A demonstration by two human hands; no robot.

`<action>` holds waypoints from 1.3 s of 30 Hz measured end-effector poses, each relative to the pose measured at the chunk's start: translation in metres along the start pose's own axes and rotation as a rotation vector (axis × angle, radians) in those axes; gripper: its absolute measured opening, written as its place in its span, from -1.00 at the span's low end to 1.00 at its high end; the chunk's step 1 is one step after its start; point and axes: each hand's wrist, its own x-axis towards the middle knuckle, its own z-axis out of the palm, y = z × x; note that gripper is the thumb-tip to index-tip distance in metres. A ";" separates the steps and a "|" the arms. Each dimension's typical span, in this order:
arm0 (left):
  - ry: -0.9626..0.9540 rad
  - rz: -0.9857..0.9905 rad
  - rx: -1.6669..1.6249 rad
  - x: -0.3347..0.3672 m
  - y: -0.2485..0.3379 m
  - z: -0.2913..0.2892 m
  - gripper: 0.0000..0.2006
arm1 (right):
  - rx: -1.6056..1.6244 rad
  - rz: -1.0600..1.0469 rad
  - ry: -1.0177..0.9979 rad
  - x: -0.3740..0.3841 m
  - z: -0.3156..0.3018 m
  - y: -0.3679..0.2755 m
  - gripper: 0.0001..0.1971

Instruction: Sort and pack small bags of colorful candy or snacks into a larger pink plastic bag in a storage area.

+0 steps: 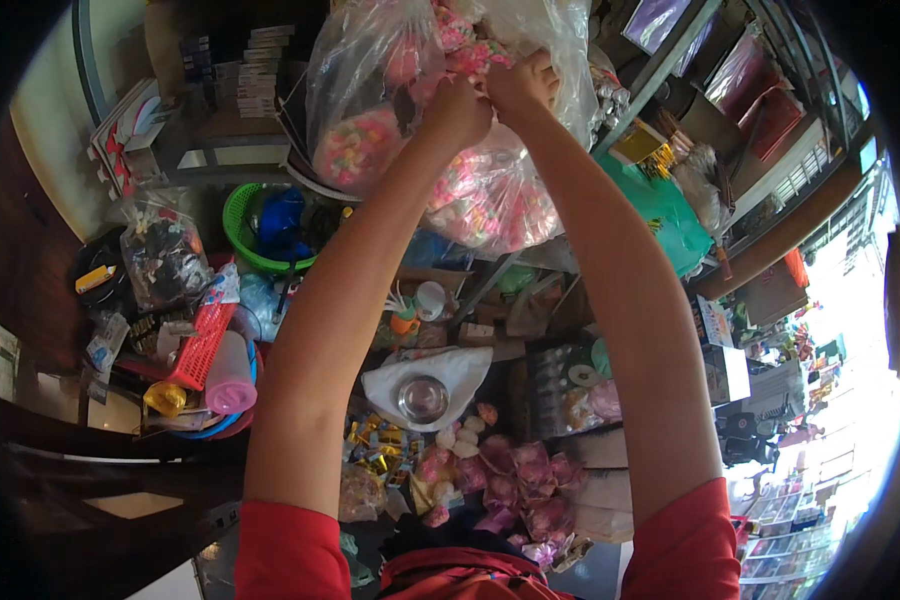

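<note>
Both arms reach to the top of the head view, where large clear plastic bags [515, 170] hold many pink and multicoloured pieces. My left hand [457, 112] is closed, its fingers pinching thin clear plastic. Close against it, my right hand [522, 85] has curled fingers gripping the plastic too. Below the hands, the bag bulges with pink-and-white bundles. Just beyond them lies a bright pink bundle [478, 57], and a smaller bag of multicoloured pieces [358, 148] rests to the left. The fingertips and the exact spot they grip are partly hidden.
At left are a green basket [238, 232], a red basket [207, 345] and a pink-lidded container [231, 375]. A metal bowl [423, 399] sits on white cloth below, near pink wrapped flowers [530, 480]. A metal shelf frame [660, 70] runs along the right.
</note>
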 end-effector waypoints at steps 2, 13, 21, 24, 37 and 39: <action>-0.103 0.010 0.196 0.013 0.005 0.003 -0.59 | -0.067 -0.156 -0.065 0.021 -0.016 0.010 -0.38; -0.383 0.106 0.856 0.052 0.000 0.039 -0.74 | -0.650 -0.907 -0.266 0.074 0.013 0.043 -0.48; -0.396 0.215 0.876 0.044 -0.003 0.017 -0.72 | -1.134 -0.959 -0.165 0.114 0.020 0.045 -0.64; -0.375 0.231 0.830 0.040 0.003 0.008 -0.69 | -0.848 -0.839 -0.385 0.126 -0.001 0.036 -0.68; -0.040 0.208 0.611 0.038 0.012 -0.037 -0.43 | -0.202 -0.724 -0.194 0.097 -0.021 0.040 -0.31; -0.053 0.226 0.593 0.034 0.008 -0.037 -0.40 | -0.370 -0.728 -0.157 0.097 -0.021 0.042 -0.26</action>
